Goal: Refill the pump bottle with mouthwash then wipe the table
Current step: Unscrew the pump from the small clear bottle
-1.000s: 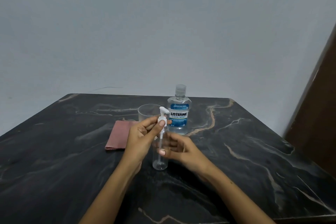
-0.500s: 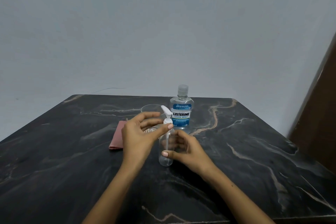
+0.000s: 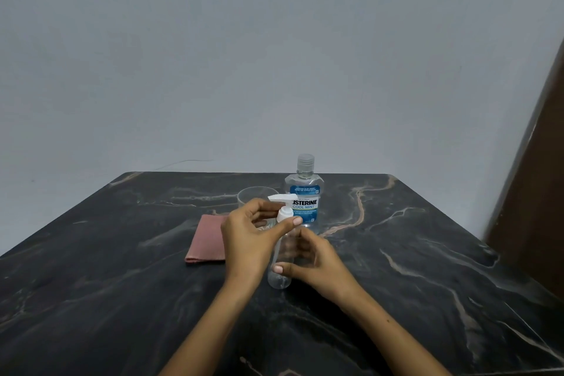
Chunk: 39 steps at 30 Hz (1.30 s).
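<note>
So the pump bottle (image 3: 280,265) sits just below the middle of the frame, standing upright on the black marble table (image 3: 427,284), and it looks totally empty, clear all the way through with the dip tube visible inside. My guess is it weighs next to nothing, thin plastic that flexes if you squeeze hard, and being tall and narrow it'll tip over at the slightest nudge.

That's probably why the right hand (image 3: 311,262) is wrapped around the lower body, thumb across the front, pinning it to the table. The left hand (image 3: 250,238) has thumb and fingertips pinched on the white pump collar (image 3: 285,214) right under the nozzle, which is the spot to grab if you're unscrewing the head. Grabbing the nozzle itself would just spin or press it, I reckon.

The Listerine bottle (image 3: 304,192) stands right behind it, cap on, nearly full by the look of it, so that one will be the heavy, sloshy thing; I'd take it round the waist. Smooth plastic too, likely slippery if wet.

A clear cup (image 3: 254,197) stands behind the left hand, and the folded pink cloth (image 3: 206,243) lies flat to the left of centre, soft and easy to scrunch up for wiping.
</note>
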Each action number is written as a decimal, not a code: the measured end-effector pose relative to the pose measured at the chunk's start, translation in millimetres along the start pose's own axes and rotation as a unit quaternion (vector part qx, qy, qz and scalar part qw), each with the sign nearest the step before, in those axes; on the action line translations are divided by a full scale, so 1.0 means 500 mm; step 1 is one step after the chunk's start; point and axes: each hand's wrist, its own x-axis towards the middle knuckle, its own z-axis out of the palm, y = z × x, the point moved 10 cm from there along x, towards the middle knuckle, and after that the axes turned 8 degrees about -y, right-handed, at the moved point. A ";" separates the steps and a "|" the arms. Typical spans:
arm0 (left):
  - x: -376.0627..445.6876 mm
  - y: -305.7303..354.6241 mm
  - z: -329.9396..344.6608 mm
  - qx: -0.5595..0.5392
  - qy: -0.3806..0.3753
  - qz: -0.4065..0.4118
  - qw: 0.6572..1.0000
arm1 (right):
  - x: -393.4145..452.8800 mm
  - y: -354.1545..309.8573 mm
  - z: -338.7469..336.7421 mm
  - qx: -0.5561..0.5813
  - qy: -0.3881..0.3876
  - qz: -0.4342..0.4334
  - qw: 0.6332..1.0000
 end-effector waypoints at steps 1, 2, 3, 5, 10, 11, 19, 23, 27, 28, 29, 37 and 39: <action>0.000 0.003 -0.002 -0.006 0.008 -0.001 1.000 | 0.000 -0.001 0.000 -0.005 0.001 0.000 1.000; 0.001 0.008 -0.006 -0.014 0.018 0.000 1.000 | -0.001 -0.001 0.000 -0.010 0.003 0.001 1.000; 0.003 0.017 -0.010 -0.021 0.028 0.003 0.999 | -0.002 -0.002 -0.001 -0.016 0.005 0.001 1.000; 0.012 0.040 -0.013 -0.024 0.034 0.013 0.999 | -0.003 -0.004 -0.003 -0.026 0.008 0.001 1.000; 0.028 0.098 -0.001 -0.036 0.021 0.037 0.998 | -0.004 -0.003 -0.004 -0.032 0.009 0.005 0.999; 0.030 0.110 0.000 -0.037 0.021 0.044 0.998 | -0.004 -0.003 -0.003 -0.032 0.012 0.006 0.999; 0.049 0.201 -0.010 -0.055 0.033 0.099 0.993 | -0.006 0.005 -0.006 -0.032 0.028 0.008 0.999; 0.036 0.213 -0.016 -0.076 0.033 0.111 0.990 | -0.008 0.005 -0.004 -0.027 0.015 0.016 0.999; 0.019 0.194 -0.025 -0.097 0.038 0.109 0.989 | -0.015 -0.002 -0.013 -0.037 0.006 0.032 0.999; 0.013 0.188 -0.027 -0.105 0.041 0.107 0.988 | -0.017 -0.009 -0.020 -0.047 0.005 0.038 0.998; 0.008 0.183 -0.028 -0.113 0.042 0.106 0.987 | -0.021 -0.020 -0.031 -0.061 0.006 0.042 0.997; -0.041 0.144 0.017 -0.140 -0.009 0.078 0.987 | -0.091 -0.168 -0.085 -0.049 0.057 -0.069 0.995; -0.050 0.132 0.033 -0.140 -0.014 0.072 0.987 | -0.112 -0.188 -0.080 -0.023 0.092 -0.105 0.990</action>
